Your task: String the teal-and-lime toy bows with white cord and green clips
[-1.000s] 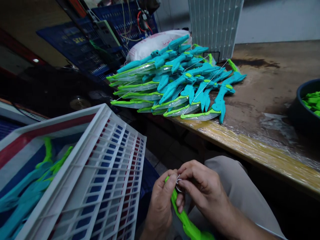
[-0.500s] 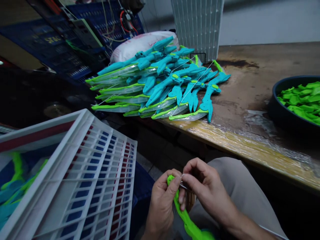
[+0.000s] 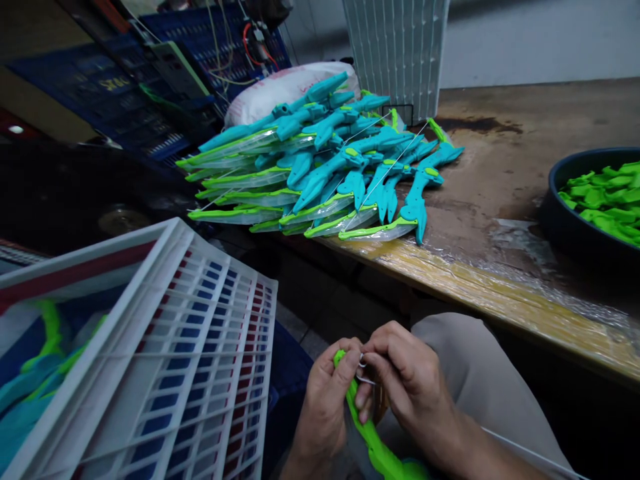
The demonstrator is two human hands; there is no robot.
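String [image 3: 367, 381] is where the action is, folks at your own fingertips: a small white loop standing right by the tip of the green limb [image 3: 367, 430]. That limb sits to the right of the white crate [image 3: 150, 300], slanting down and out of the view. Your left hand [image 3: 323, 397] is closed around its upper end, and your right hand [image 3: 413, 380] has thumb and fingers drawn together in a pinch on the loop.

The step in hand looks like threading or knotting at that tip; whether the knot is formed, I can't tell, your fingers hide it. As I judge it, the next move calls for a firm left grip, a fine right pinch and a gentle pull, so the loop doesn't slip off.

Beyond the crate and to its right, teal-and-green bows [image 3: 330, 172] lie heaped on the table [image 3: 495, 167], and farthest right of it, a dark tub [image 3: 565, 213] holds green pieces [image 3: 615, 200]. Inside the crate, more teal and green parts [image 3: 30, 393] lie jumbled.
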